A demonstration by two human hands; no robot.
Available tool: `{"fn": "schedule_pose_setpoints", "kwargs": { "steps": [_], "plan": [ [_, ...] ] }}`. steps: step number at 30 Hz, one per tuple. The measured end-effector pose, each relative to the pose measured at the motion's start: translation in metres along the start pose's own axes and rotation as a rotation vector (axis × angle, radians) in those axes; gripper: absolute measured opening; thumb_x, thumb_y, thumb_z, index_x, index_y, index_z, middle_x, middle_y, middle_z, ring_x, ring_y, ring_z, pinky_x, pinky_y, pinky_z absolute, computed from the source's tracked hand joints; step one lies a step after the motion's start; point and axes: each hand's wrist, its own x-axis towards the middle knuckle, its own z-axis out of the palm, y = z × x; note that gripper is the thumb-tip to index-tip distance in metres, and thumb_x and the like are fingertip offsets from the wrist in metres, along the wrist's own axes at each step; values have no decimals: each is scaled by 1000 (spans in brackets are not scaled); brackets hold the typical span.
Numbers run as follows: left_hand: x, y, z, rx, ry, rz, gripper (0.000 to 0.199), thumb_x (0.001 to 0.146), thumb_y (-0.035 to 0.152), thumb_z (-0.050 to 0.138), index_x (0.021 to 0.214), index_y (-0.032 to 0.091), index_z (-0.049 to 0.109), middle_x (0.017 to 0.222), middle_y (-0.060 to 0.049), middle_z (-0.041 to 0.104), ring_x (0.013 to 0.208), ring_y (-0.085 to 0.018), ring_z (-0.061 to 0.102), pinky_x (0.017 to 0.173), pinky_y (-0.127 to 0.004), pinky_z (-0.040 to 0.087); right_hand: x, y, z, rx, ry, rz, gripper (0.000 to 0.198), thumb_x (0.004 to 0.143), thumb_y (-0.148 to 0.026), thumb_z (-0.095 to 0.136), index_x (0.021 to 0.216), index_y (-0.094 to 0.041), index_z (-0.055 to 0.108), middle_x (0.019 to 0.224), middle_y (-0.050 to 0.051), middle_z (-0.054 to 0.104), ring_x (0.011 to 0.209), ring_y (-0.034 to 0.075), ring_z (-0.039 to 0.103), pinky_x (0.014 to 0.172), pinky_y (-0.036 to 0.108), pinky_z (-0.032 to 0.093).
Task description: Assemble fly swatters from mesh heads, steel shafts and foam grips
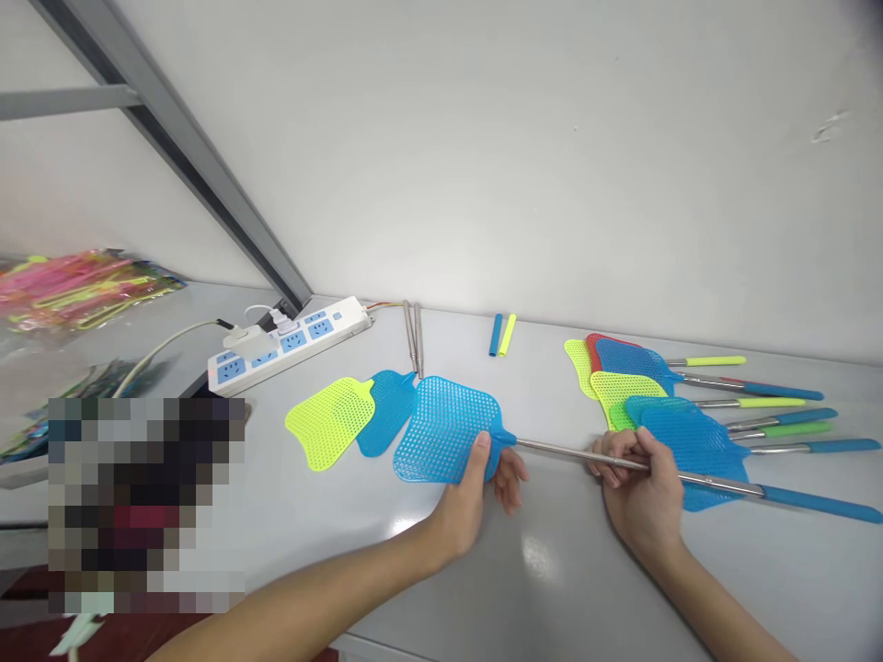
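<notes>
A blue fly swatter (pixel 448 428) with a metal telescopic rod and blue handle lies across both my hands. My left hand (pixel 469 496) pinches its mesh head near the neck, thumb on top and fingers beneath. My right hand (pixel 641 487) is closed around the rod, near the middle. Just left of the held head lie a loose yellow swatter head (pixel 327 423) and a loose blue swatter head (pixel 386 428), partly overlapped. Behind them are metal rods (pixel 414 336). A blue sleeve (pixel 496 335) and a yellow sleeve (pixel 508 335) lie near the wall.
Several swatters with handles, among them a blue one (pixel 690 446) and a red one (pixel 591 354), are fanned out at the right. A white power strip (pixel 296 345) with plugs sits at the left. Bagged colourful items (pixel 89 290) and a metal frame post (pixel 200 175) stand beyond it.
</notes>
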Motion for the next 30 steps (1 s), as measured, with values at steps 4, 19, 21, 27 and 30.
{"fn": "schedule_pose_setpoints", "kwargs": {
  "steps": [4,19,21,27,30],
  "plan": [
    [0,-1,0,5,14,8,59,86,49,20,62,12,59,47,-5,53,43,-11,48,49,-25,37,0,0,-1,-9,-1,5,42,82,-27,34,44,-16,50,36,-2,33,37,10,34,45,27,26],
    [1,2,-1,-12,16,18,47,86,45,26,72,12,58,49,-3,52,44,-12,48,49,-25,39,1,0,2,-16,17,19,40,80,-29,39,43,-16,49,36,-3,33,36,9,33,43,26,26],
    [2,2,-1,-23,13,4,45,86,44,27,77,13,58,50,-2,52,46,-12,48,50,-25,39,1,0,2,-22,23,24,39,79,-30,41,43,-17,49,37,-3,33,36,9,33,43,26,27],
    [3,0,-3,-23,-22,-32,46,85,48,29,86,13,58,53,-2,53,48,-12,49,52,-25,39,1,1,0,-88,13,35,38,79,-32,43,46,-17,51,38,-3,36,37,9,33,43,26,28],
    [4,-1,-5,-36,-24,-44,48,85,49,26,89,13,57,54,-1,53,48,-12,48,53,-25,38,2,1,0,-99,16,43,37,79,-32,44,46,-17,51,38,-3,35,37,9,32,43,25,28]
  ]
}}
